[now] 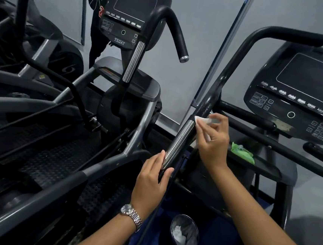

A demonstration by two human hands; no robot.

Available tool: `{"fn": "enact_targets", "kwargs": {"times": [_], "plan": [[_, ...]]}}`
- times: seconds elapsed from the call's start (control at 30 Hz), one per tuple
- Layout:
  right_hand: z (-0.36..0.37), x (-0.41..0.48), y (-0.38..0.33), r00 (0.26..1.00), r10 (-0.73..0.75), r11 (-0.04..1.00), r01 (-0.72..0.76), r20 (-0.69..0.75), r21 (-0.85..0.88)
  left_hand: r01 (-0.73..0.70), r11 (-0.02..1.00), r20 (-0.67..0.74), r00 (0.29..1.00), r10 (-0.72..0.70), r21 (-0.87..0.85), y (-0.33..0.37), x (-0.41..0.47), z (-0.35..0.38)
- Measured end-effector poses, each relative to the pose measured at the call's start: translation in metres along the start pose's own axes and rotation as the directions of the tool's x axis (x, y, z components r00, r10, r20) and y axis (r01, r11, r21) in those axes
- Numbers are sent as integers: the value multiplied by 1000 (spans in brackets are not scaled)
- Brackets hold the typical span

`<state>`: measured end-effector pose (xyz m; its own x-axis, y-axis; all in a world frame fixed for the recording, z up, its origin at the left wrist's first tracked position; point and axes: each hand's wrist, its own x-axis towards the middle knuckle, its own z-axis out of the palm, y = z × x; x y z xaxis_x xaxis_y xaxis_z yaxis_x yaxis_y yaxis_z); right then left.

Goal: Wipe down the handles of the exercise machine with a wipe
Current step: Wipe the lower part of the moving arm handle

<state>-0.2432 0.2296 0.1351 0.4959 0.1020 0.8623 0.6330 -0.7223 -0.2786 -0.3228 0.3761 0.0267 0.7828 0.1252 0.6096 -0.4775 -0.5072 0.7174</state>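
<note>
A black handle bar (216, 92) of the exercise machine rises from the lower middle up to the right, with a ribbed chrome grip section (178, 143) low on it. My left hand (152, 178) grips the bar just below the chrome section, thumb and fingers around it. My right hand (212, 141) pinches a white wipe (202, 120) and presses it against the bar at the top end of the chrome section. The black part above looks wet and speckled.
The machine's console (301, 92) stands at right, with a green wipe packet (242, 152) on the tray below it. A small bin (184, 232) holding used wipes sits on the floor below. A second machine with console (135, 15) and pedals fills the left.
</note>
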Motion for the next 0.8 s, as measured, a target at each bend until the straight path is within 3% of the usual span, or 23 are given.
{"fn": "enact_targets", "kwargs": {"times": [0.2,0.37,0.53,0.7,0.8], "plan": [[-5,-21,-3,916,-317,937,343,247,-69,-5,1000,-11,1000,5,-5,-1,0,1],[-4,9,2,958,-233,947,263,170,-183,-5,1000,-6,1000,5,3,-1,-1,1],[-6,-16,-6,856,-353,869,449,377,-206,3,1000,-9,1000,-3,1,0,0,0],[-5,11,-2,915,-308,884,376,260,-277,-2,1000,-14,1000,2,1,0,-1,0],[6,-5,-13,824,-397,838,505,405,-207,3,1000,-10,1000,-2,5,0,-1,0]]}}
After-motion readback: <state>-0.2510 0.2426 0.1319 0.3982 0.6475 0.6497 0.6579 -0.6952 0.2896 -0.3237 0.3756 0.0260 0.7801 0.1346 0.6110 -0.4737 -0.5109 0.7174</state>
